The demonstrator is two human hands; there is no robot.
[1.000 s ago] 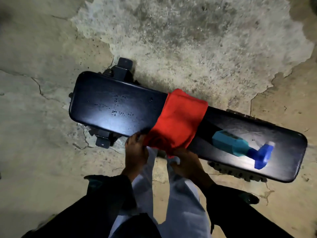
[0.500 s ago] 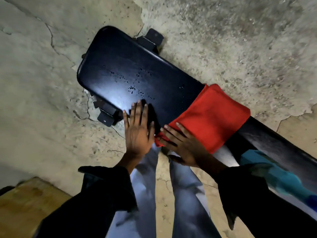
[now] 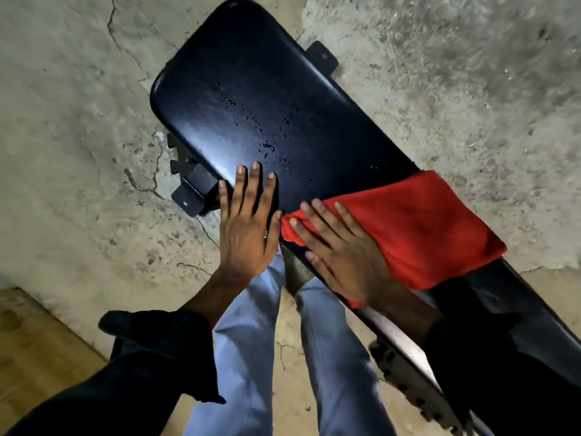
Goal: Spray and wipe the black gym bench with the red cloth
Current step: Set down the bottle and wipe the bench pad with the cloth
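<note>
The black gym bench [image 3: 239, 89] runs diagonally from top centre to bottom right, with spray droplets beaded on its wide pad. The red cloth [image 3: 421, 228] lies draped across the bench's middle. My right hand [image 3: 342, 253] presses flat on the cloth's near left corner, fingers spread. My left hand [image 3: 248, 221] rests flat and open on the bare pad's near edge, just left of the cloth. The spray bottle is out of view.
Cracked, patchy concrete floor [image 3: 78, 152] surrounds the bench. Black metal frame brackets [image 3: 188, 196] stick out under the pad on the left, another bracket [image 3: 323, 56] at the far side. My legs in light trousers [image 3: 251, 341] stand against the bench's near side.
The view has swung left and closer, so the blue spray bottle has left the frame. Both hands rose from the cloth's hanging edge onto the bench top and flattened.
</note>
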